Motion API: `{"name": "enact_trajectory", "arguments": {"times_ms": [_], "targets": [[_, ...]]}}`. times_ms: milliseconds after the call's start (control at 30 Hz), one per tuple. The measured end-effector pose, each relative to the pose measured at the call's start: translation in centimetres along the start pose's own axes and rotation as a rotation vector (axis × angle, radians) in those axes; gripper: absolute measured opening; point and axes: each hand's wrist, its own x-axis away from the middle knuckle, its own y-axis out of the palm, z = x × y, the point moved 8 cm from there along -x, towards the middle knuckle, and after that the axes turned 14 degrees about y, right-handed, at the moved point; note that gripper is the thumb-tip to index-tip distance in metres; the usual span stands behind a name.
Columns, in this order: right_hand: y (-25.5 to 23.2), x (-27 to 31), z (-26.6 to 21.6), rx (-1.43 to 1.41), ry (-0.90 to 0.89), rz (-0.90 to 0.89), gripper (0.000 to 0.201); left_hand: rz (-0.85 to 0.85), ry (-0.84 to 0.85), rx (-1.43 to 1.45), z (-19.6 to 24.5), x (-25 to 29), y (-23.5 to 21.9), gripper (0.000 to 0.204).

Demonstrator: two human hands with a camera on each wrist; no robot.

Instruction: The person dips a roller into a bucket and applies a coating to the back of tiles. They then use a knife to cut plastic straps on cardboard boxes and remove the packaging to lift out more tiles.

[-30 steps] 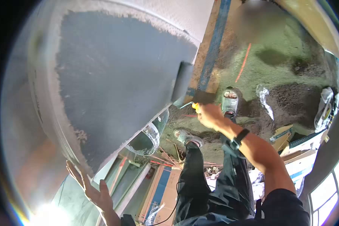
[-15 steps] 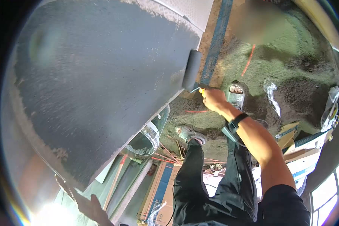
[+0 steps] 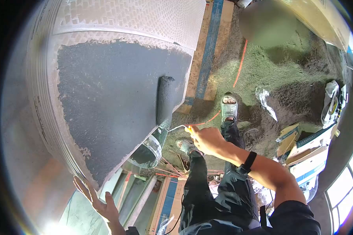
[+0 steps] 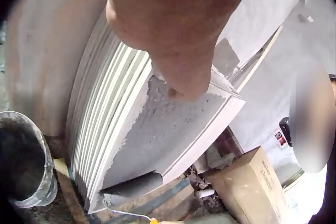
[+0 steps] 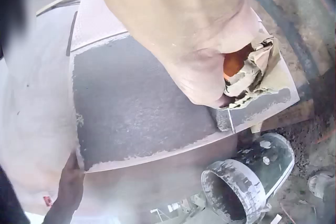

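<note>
Gritty grey-brown floor (image 3: 259, 74), greenish at upper right of head view. Directly on it: flat cardboard with blue stripe (image 3: 211, 51), upper centre; smeared bucket (image 3: 157, 149), left of centre; crumpled plastic (image 3: 266, 102), right; sandalled feet (image 3: 229, 109), centre.

Crumpled plastic (image 3: 266, 105) lying on rough ground (image 3: 259, 70); cardboard box (image 4: 239, 184) (words "water channel" printed on side); bright window (image 3: 341, 190).

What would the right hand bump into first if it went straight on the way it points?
Beyond the handle it grips, the right hand would probably meet the grey roller first, with the grey-coated panel behind it; depth is hard to judge here.
</note>
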Motion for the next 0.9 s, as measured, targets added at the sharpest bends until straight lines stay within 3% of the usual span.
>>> {"name": "enact_trajectory", "arguments": {"times_ms": [100,233,267,300,467,533,567,733,767,900], "targets": [[1.3,-2.4,2.3,-0.014,-0.032,0.06,0.033,0.0,-0.021,-0.012,-0.7,0.7,0.1,0.073],[4.8,-10.1,7.7,0.062,0.111,0.046,0.025,0.033,-0.079,-0.039,-1.0,0.9,0.1,0.078],[5.8,-12.3,9.2,0.057,0.135,0.067,0.027,0.058,0.001,-0.028,-1.0,0.8,0.1,0.081],[7.3,-14.5,10.3,0.069,0.189,-0.054,0.026,0.056,-0.003,-0.04,-1.1,1.0,0.2,0.081],[11.4,-19.0,14.2,0.05,0.257,0.082,0.024,0.004,-0.275,-0.23,-4.9,4.4,-0.3,0.082],[10.0,-16.1,12.5,0.06,0.208,0.067,0.025,0.001,-0.413,-0.133,-4.6,5.6,0.3,0.08],[8.5,-14.4,10.9,0.074,0.152,0.06,0.026,0.036,-0.404,-0.124,-4.1,5.1,0.5,0.08],[-0.7,-2.5,2.0,0.011,-0.029,0.04,0.026,0.002,-0.074,0.007,-0.7,1.2,0.3,0.075],[-2.4,-0.4,0.1,0.008,-0.073,0.021,0.027,-0.012,-0.035,0.046,0.5,0.1,-0.3,0.086],[-7.4,5.4,-4.7,-0.015,-0.163,-0.039,0.032,0.028,0.032,0.091,-0.3,0.4,-0.2,0.088]]}}
